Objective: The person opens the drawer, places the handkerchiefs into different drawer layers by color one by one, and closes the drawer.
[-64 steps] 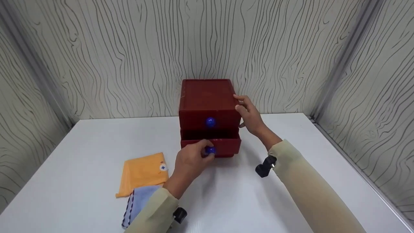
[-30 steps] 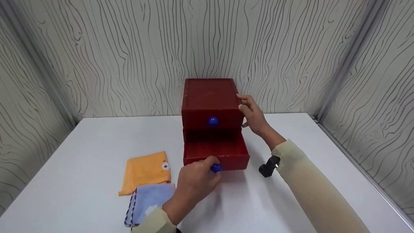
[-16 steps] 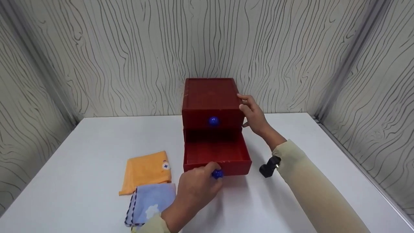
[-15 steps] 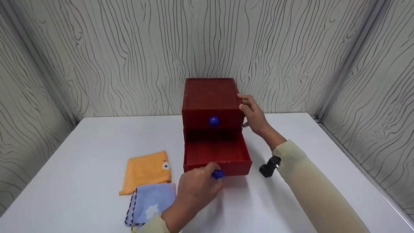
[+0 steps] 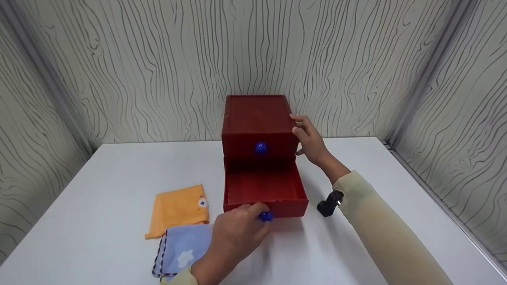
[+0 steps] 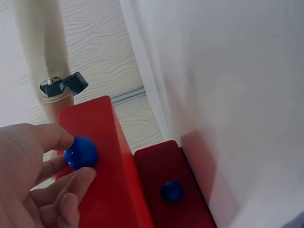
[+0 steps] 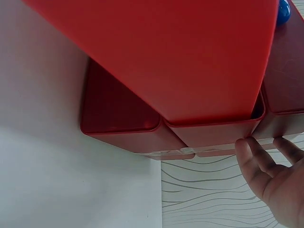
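A dark red drawer cabinet (image 5: 257,114) stands at the back of the white table. Its middle drawer (image 5: 262,188) is pulled far out, and the inside shows bare red. My left hand (image 5: 239,229) has thumb and fingers around that drawer's round blue knob (image 6: 81,153), fingertips at its sides. Against the cabinet's right side rests my right hand (image 5: 311,140), fingers spread near the top edge; the right wrist view shows its fingertips (image 7: 243,148) at the cabinet wall. The top drawer's blue knob (image 5: 261,148) and the lowest drawer's knob (image 6: 171,191) are untouched.
An orange cloth (image 5: 178,209) lies on the table left of the cabinet. A blue cloth (image 5: 186,241) with a dark braided edge overlaps its near side, partly behind my left hand. Patterned panels (image 5: 158,71) enclose the back and sides.
The middle drawer has slid toward me, from slightly open to far out, my left hand travelling with its knob. Over the last half second it barely moves. My right hand stays on the cabinet.
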Available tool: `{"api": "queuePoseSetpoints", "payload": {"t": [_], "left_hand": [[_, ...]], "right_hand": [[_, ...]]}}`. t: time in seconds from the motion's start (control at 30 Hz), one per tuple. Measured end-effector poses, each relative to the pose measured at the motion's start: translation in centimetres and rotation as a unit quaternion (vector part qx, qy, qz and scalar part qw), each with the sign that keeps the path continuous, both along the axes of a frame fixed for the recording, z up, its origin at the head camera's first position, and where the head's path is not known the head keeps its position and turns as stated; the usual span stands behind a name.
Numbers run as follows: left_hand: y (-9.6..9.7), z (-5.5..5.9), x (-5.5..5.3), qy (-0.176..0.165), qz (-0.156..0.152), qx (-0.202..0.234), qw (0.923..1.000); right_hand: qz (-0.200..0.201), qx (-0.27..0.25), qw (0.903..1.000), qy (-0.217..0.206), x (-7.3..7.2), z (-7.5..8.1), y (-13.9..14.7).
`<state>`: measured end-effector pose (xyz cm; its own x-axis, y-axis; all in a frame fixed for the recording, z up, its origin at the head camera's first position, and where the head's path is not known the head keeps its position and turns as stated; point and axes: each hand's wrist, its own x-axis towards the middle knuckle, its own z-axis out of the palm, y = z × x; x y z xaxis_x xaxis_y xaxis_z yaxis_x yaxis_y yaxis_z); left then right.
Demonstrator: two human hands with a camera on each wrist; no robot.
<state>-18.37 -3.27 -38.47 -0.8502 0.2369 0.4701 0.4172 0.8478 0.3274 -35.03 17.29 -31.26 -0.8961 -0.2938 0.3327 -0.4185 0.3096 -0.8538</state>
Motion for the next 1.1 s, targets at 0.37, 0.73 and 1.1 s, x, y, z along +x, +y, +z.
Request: {"api": "queuePoseSetpoints", "payload": {"t": [0.37,0.73,1.1], "left_hand": [[-3.9,3.0,0.8,0.098,0.012,0.069,0.9928],[-7.6,2.2,-1.4,0.108,0.079,0.045,0.9900],[-10.8,-0.7,-4.5,-0.069,0.097,-0.025,0.9925]], "right_hand": [[-0.002,-0.002,1.0000,0.000,0.1,-0.2,0.1],[-0.003,-0.004,1.0000,0.004,0.0,-0.2,0.1],[-0.007,0.002,1.0000,0.002,0.0,-0.1,-0.1]]}}
